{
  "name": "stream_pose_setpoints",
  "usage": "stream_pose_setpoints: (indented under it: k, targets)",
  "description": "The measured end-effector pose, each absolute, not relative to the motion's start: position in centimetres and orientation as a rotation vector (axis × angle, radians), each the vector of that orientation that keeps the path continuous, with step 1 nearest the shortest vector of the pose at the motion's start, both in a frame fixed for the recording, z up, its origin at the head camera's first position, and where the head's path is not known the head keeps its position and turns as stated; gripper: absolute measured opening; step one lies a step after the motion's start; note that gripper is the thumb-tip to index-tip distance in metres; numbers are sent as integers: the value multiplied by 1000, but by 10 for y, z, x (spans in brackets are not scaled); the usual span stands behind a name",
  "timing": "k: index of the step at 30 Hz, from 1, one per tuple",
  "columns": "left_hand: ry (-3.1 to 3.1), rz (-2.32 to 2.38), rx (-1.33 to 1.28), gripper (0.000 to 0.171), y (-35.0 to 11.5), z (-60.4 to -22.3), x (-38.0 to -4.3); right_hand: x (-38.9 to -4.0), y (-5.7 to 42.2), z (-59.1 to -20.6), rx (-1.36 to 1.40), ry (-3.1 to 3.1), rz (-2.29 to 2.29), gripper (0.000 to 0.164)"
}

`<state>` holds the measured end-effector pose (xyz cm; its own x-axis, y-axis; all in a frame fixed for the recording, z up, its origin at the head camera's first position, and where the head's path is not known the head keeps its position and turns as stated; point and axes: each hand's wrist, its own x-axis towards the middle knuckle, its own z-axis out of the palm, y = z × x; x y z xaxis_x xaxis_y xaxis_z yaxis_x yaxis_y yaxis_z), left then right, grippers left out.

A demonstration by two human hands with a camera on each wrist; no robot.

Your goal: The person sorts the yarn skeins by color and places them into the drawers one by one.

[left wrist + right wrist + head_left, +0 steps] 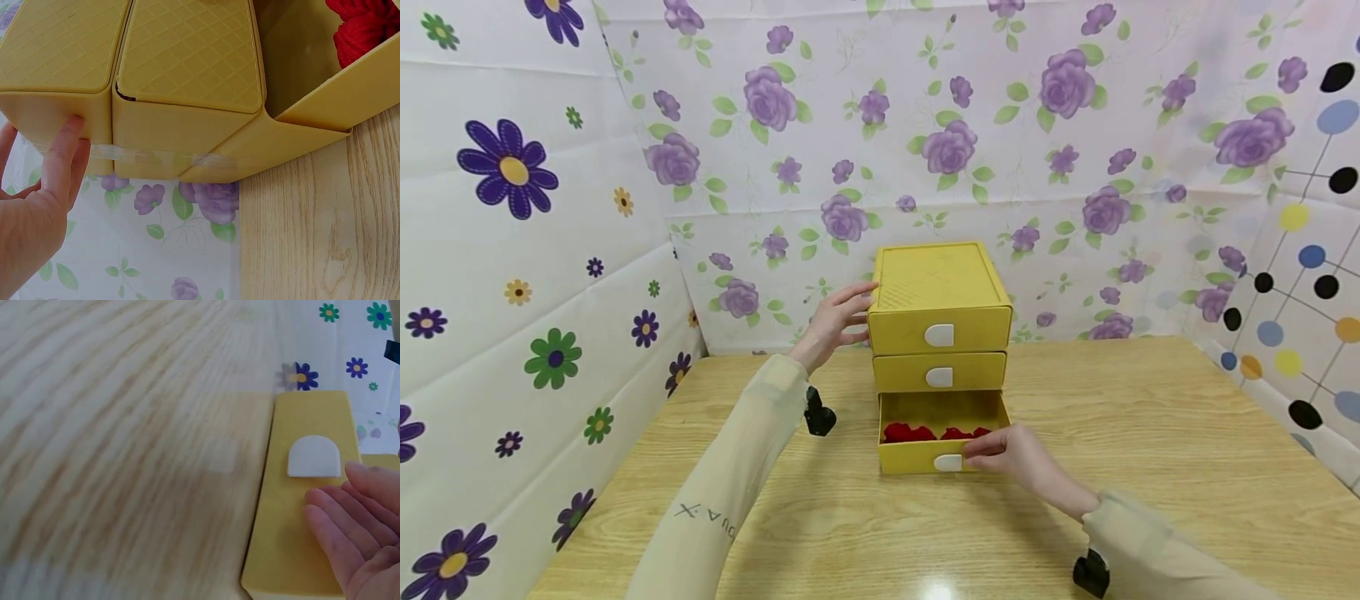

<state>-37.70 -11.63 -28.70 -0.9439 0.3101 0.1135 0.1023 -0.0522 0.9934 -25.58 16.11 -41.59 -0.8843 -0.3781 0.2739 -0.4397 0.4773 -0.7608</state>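
A yellow drawer unit [942, 329] with three stacked drawers stands on the table. Its bottom drawer [917, 457] is pulled out, and red yarn bundles [910, 432] lie inside. My left hand [835, 323] touches the left side of the top section with extended fingers; in the left wrist view, fingertips [74, 125] press the yellow side wall. At the bottom drawer's front is my right hand [1017, 458], right of the white pull tab [947, 462]. In the right wrist view, its fairly straight fingers [340, 519] lie against the front panel, with the thumb near the upper edge.
The two upper drawers, each with a white tab [939, 377], are closed. Wood-grain table [1120, 417] surrounds the unit. Behind it hangs a purple-flowered sheet [880, 150], with another patterned sheet [490, 275] along the left. Clear tape [109, 152] crosses the unit's side.
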Motion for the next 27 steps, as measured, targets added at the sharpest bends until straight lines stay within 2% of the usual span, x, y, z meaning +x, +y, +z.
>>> stream_pose_setpoints:
  k: [10, 27]
  targets:
    - [2059, 2139, 436, 38, -116, -287, -377, -258, 156, -420, 665, -2618, 1373, 6]
    - [2055, 2134, 441, 39, -116, -287, -377, -268, 146, -419, 547, -2621, 1336, 4]
